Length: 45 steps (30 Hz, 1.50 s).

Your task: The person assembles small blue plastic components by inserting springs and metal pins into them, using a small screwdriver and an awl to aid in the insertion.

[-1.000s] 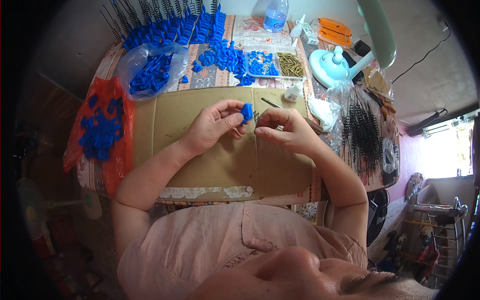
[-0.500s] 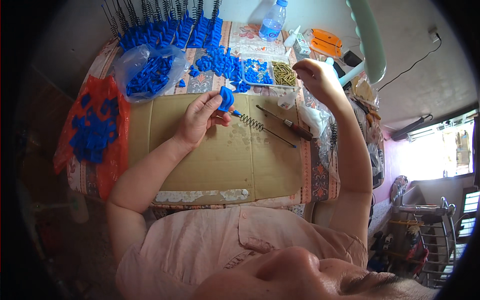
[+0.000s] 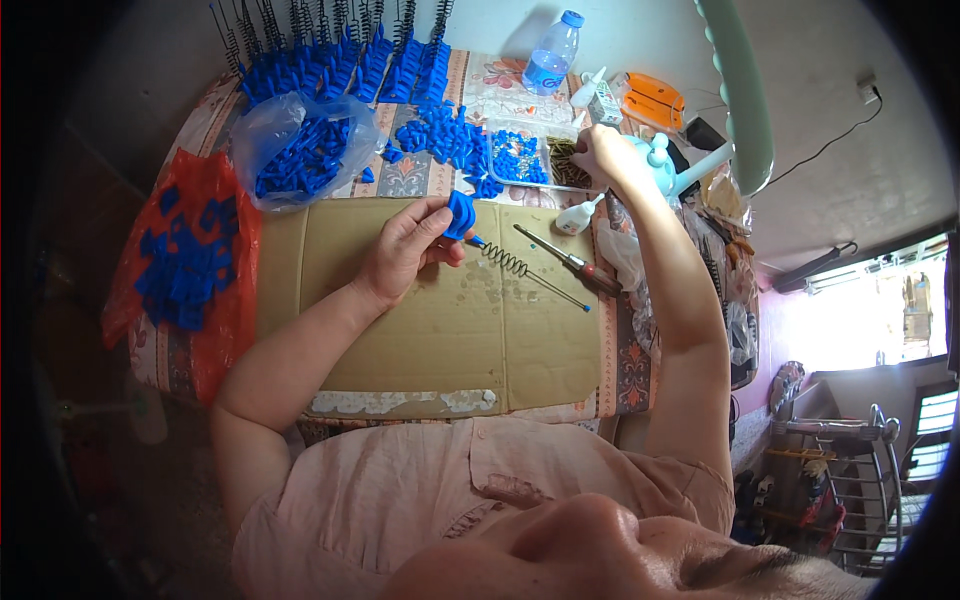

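Between the thumb and fingers of my left hand [image 3: 405,250] is a blue plastic piece [image 3: 460,215], held above the cardboard sheet. A black coil spring [image 3: 505,260] with blue ends stretches from beside those fingers to the lower right; whether it joins the piece I cannot tell. My right hand [image 3: 605,158] is at the compartment of brass-coloured screws [image 3: 568,165] in a clear tray, fingers bent together. Its fingertips are partly hidden, so anything pinched there does not show. Small blue parts [image 3: 517,158] fill the tray's other compartment.
A screwdriver [image 3: 570,258] and a white squeeze bottle [image 3: 576,217] lie on the cardboard [image 3: 400,345]. Bags of blue parts, one clear [image 3: 300,150] and one red [image 3: 190,260], are at left. Blue assemblies with springs [image 3: 345,70] line the back. A water bottle [image 3: 552,60] stands behind the tray.
My right hand has moved left and down onto the screws. My left hand keeps the blue piece in about the same spot. The squeeze bottle, blurred before, lies slightly nearer.
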Tool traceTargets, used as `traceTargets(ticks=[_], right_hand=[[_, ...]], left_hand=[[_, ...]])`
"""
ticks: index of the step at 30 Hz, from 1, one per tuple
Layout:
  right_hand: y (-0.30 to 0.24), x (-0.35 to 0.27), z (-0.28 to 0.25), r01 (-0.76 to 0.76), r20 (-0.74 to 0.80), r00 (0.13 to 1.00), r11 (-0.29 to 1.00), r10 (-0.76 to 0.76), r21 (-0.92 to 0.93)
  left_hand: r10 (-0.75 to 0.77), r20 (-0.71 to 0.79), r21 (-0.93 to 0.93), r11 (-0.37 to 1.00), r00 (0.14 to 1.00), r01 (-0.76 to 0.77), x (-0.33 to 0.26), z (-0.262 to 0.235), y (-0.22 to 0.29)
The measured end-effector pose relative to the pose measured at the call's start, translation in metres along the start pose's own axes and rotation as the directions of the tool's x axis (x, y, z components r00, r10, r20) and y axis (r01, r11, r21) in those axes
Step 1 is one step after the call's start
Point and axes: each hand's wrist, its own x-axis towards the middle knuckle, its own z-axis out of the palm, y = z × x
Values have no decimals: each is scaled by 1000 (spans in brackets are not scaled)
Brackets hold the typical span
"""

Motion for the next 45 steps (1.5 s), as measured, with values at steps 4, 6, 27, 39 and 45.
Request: traceTargets(ticks=[4, 6, 27, 39, 45], right_hand=[[5, 0, 0, -16, 1, 1000, 998, 16, 69], [4, -6, -4, 18, -76, 997, 998, -13, 62], [-89, -145, -37, 560, -483, 816, 644, -318, 522], [-101, -144, -3, 566, -486, 822, 520, -296, 640], [-99, -144, 3, 521, -461, 851, 516, -252, 680]], left_hand=[[-24, 34, -136, 990, 999, 29, 2, 0, -1], [-33, 39, -207, 977, 999, 40, 2, 0, -2], [-180, 188, -492, 834, 966, 251, -5, -3, -2], [-181, 239, -419, 867, 954, 269, -11, 11, 0], [-132, 252, -393, 891, 959, 226, -12, 17, 4]])
